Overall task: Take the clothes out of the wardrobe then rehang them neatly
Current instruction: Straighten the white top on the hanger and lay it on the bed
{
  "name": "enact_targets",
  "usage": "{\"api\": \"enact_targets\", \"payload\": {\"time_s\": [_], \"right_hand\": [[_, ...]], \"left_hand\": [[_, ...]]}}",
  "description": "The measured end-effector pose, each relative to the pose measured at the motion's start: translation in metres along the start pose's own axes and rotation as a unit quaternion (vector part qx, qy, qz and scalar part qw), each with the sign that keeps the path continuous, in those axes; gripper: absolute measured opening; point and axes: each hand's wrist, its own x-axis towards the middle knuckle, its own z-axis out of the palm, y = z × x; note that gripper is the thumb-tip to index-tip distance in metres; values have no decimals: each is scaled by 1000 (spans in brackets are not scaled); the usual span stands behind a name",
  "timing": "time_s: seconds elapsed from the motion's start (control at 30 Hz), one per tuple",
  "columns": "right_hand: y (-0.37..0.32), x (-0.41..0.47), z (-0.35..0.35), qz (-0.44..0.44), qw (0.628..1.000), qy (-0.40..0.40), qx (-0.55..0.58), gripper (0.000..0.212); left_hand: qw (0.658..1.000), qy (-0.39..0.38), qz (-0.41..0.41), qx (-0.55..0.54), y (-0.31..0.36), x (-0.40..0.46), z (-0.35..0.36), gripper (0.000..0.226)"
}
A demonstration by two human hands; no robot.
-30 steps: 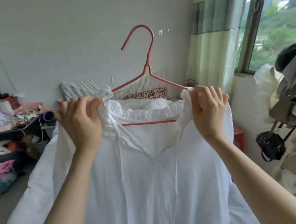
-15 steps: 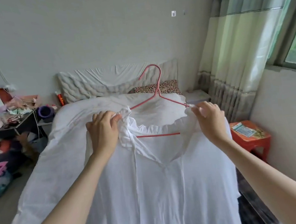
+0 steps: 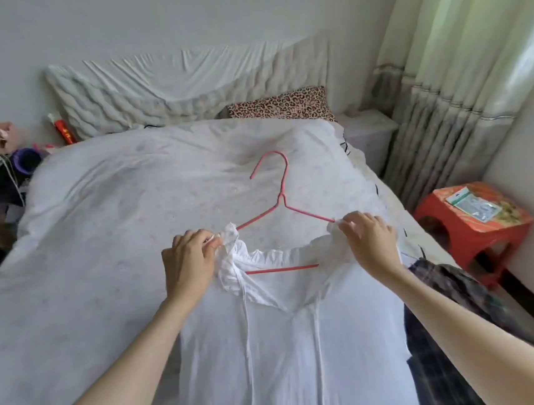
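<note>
1. The bed (image 3: 102,198), covered in white, fills most of the view.
2. A white garment (image 3: 284,357) lies spread on the bed, its neckline toward the headboard.
3. A dark plaid cloth (image 3: 443,286) lies just beside the garment's right edge.
4. A red stool (image 3: 467,232) stands right of the bed.
5. A pink wire hanger (image 3: 283,197) sits inside the garment's neck, hook pointing away.
6. The left hand (image 3: 190,262) has its fingers closed, pinching the garment's left shoulder.
7. The right hand (image 3: 369,241) likewise pinches the right shoulder.
</note>
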Motion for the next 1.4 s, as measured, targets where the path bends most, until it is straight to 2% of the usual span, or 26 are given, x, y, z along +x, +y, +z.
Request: {"api": "enact_targets", "payload": {"time_s": [0.13, 0.27, 0.37, 0.53, 0.67, 0.77, 0.83, 0.9, 0.97, 1.07, 1.13, 1.3, 1.4], "right_hand": [[56, 8, 77, 8, 989, -107, -98, 24], [85, 36, 124, 3, 982, -134, -135, 27], [95, 79, 143, 27, 984, -114, -137, 26], [98, 139, 166, 45, 992, -47, -107, 25], [110, 137, 197, 49, 994, -30, -95, 26], [127, 116, 221, 68, 994, -59, -63, 26], [140, 103, 232, 85, 991, -103, -29, 27], [151, 89, 237, 85, 987, -139, -9, 32], [155, 73, 234, 69, 988, -137, -4, 39], [152, 40, 224, 31, 993, -115, -2, 45], [147, -1, 216, 29, 993, -116, 7, 44], [134, -160, 197, -21, 988, -149, -37, 47], [137, -248, 184, -46, 975, -202, -75, 45]], "left_hand": [[990, -120, 3, 73, -25, -1, 79, 24], [973, -184, -2, 138, -35, 22, 142, 28], [973, -163, 3, 165, -30, 53, 176, 30], [983, -78, 10, 164, -22, 113, 203, 28], [987, -53, 7, 150, -37, 103, 231, 22], [987, -68, -17, 142, -51, 73, 253, 17], [979, -147, -60, 124, -59, 60, 267, 21], [970, -219, -92, 59, -65, 50, 277, 28], [964, -257, -67, 28, -67, 37, 278, 37], [971, -238, 1, 39, -58, 8, 267, 45], [969, -246, 8, 34, -45, -31, 252, 46], [953, -291, 53, 58, -25, -181, 217, 47], [934, -343, 37, 87, -24, -273, 193, 47]]}}
